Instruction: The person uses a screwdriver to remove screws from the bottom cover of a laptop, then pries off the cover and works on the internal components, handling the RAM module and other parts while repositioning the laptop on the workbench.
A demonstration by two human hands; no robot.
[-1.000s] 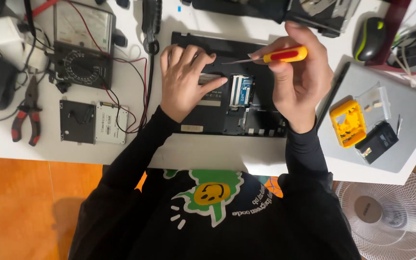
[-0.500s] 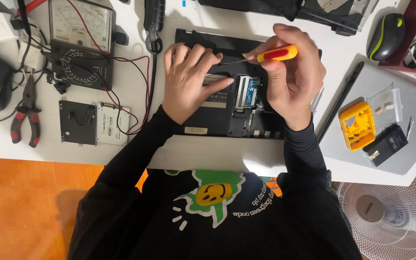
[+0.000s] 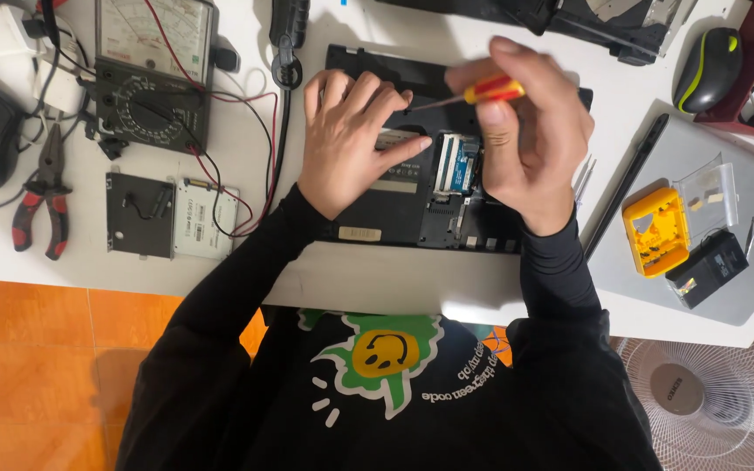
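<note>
A person in a black printed sweatshirt works over an upturned black laptop [image 3: 412, 209] lying on a white table [image 3: 377, 279], its underside facing up and a bay open to show a blue-and-green memory module [image 3: 459, 164]. The left hand [image 3: 351, 139] rests flat on the laptop's base, fingers spread and open, just left of the open bay. The right hand [image 3: 525, 139] is closed around a red-and-yellow screwdriver [image 3: 482, 91], its thin shaft angled down-left toward the laptop's rear edge, near the left hand's fingertips. Left of the laptop sit an analog multimeter [image 3: 152, 74] with red and black leads, a bare drive [image 3: 172, 215] and red-handled pliers [image 3: 41, 205]. Right of the laptop lie a yellow plastic case [image 3: 654, 231] and, farther back, a black-and-green mouse [image 3: 707, 56].
</note>
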